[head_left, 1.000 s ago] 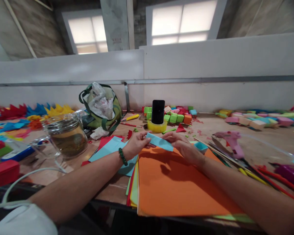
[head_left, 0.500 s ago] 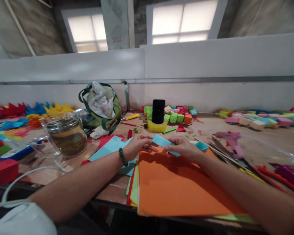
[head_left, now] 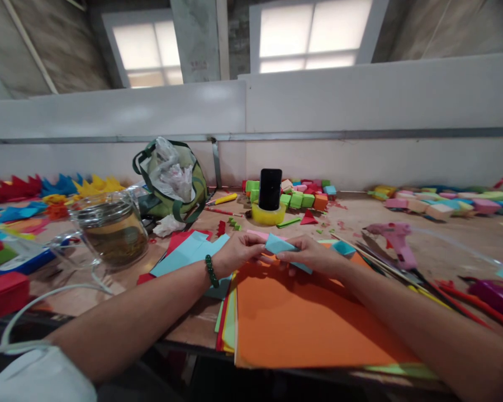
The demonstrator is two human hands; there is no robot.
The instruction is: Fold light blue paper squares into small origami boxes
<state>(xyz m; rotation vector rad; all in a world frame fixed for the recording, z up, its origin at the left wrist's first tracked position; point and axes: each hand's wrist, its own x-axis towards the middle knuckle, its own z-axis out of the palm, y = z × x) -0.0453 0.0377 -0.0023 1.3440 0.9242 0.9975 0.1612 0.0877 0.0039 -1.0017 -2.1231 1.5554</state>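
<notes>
A folded light blue paper piece (head_left: 278, 244) is held between my two hands, above a stack of coloured sheets topped by orange paper (head_left: 310, 318). My left hand (head_left: 241, 249), with a green bead bracelet at the wrist, pinches its left end. My right hand (head_left: 312, 254) grips the right side with thumb and fingers. Light blue sheets (head_left: 184, 257) lie left of the stack, partly behind my left forearm. Just right of my right hand sits a small open blue paper box (head_left: 343, 248).
A phone (head_left: 270, 188) stands in a yellow tape roll (head_left: 268, 214) before coloured paper blocks. Left are a glass jar of liquid (head_left: 111, 234) and a green bag (head_left: 184, 184). At right lie a pink glue gun (head_left: 396, 243), thin sticks and a purple tool (head_left: 497, 296).
The blue paper has tilted and now shows a pointed upper corner. My left fingers have closed in on its left end, and my right fingers have shifted slightly.
</notes>
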